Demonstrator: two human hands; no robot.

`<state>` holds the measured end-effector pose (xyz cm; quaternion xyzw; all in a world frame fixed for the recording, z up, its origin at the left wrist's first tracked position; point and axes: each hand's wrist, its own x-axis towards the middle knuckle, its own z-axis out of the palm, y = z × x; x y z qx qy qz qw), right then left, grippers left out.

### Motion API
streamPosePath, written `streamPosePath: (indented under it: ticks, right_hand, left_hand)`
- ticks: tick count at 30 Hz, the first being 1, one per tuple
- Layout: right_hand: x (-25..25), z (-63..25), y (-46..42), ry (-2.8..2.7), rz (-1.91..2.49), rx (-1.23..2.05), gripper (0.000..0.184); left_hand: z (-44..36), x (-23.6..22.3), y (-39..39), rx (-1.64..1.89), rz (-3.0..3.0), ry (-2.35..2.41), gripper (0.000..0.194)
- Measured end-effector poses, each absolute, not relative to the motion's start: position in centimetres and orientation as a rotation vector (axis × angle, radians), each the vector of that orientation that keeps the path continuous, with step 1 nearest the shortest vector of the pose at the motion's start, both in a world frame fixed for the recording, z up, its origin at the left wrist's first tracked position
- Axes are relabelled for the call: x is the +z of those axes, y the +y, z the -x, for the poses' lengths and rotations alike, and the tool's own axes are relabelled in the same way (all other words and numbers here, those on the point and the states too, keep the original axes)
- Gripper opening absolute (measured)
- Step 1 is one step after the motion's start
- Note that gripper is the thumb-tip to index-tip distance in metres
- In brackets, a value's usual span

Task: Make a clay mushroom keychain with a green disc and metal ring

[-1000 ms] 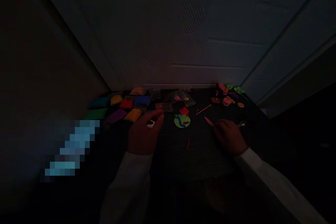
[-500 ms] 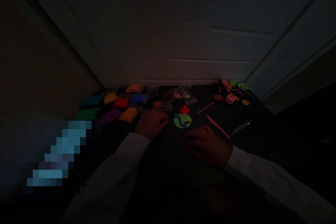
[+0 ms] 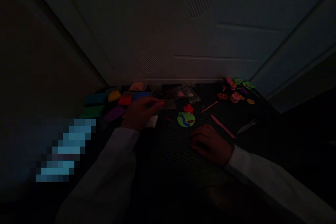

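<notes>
1. One green clay disc lying on the dark ribbed surface, already dressed with a blue squiggle and red bits; judged partly decorated, not finished.
2. Several finished small clay figures grouped at the far right, well apart from the disc.
3. Left hand raised near the coloured clay packets, fingers pinched together, seemingly on a tiny red piece; too dark to be sure.
4. Right hand resting flat on the surface just below the disc, fingers loose, holding nothing.
5. Pink plastic knife and small scissors lying untouched to the right.
6. Loose red scrap beside the disc, not yet attached.
</notes>
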<state>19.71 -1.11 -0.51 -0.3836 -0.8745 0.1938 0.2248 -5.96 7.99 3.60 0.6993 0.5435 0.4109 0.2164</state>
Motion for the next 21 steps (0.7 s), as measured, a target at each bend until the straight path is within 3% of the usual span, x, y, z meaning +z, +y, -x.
streamPosePath:
  ticks: [6, 14, 21]
  right_hand:
    - [1.2, -19.6, -0.6, -2.161, 1.059, 0.648, 0.01]
    - [12.6, -18.2, 2.8, -1.527, 0.894, 0.621, 0.013]
    - [15.0, -14.8, 3.4, -1.346, 0.571, 1.16, 0.018]
  left_hand:
    - [2.5, 9.4, 9.8, 1.566, -1.507, 1.367, 0.036]
    - [0.3, 16.2, 6.0, 1.472, -1.809, 1.038, 0.008]
    - [1.9, 17.4, 2.6, 1.486, -1.93, 1.13, 0.008]
